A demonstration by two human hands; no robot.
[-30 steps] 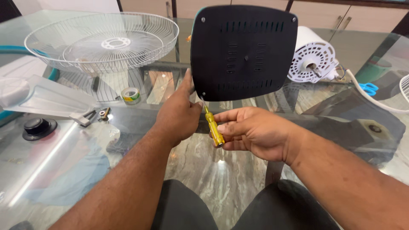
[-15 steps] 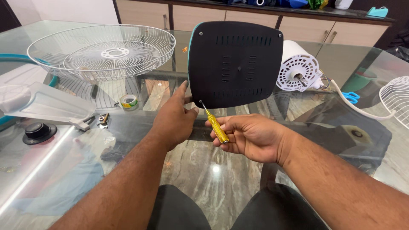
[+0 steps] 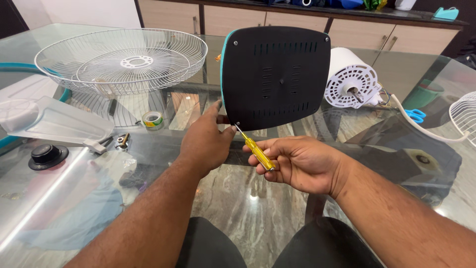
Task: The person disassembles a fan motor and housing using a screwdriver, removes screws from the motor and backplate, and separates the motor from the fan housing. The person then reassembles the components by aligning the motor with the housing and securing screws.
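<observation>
My left hand (image 3: pixel 207 142) grips the lower left corner of a black, rounded-square fan base plate (image 3: pixel 275 75), held upright on edge with its vented underside toward me. A teal rim shows along its left side. My right hand (image 3: pixel 303 164) holds a small yellow-handled screwdriver (image 3: pixel 259 153). Its metal tip points up and left at the screw in the plate's lower left corner, right beside my left thumb.
On the glass table (image 3: pixel 59 198) lie a white wire fan guard (image 3: pixel 123 60), a clear fan blade (image 3: pixel 47 121), a black knob (image 3: pixel 47 155), a tape roll (image 3: pixel 152 119), a white fan motor (image 3: pixel 351 79), blue scissors (image 3: pixel 415 115) and another wire guard (image 3: pixel 465 116) at the right edge.
The view has shifted slightly, so the plate sits more central. Both hands keep their holds, and the screwdriver tip stays at the lower left corner.
</observation>
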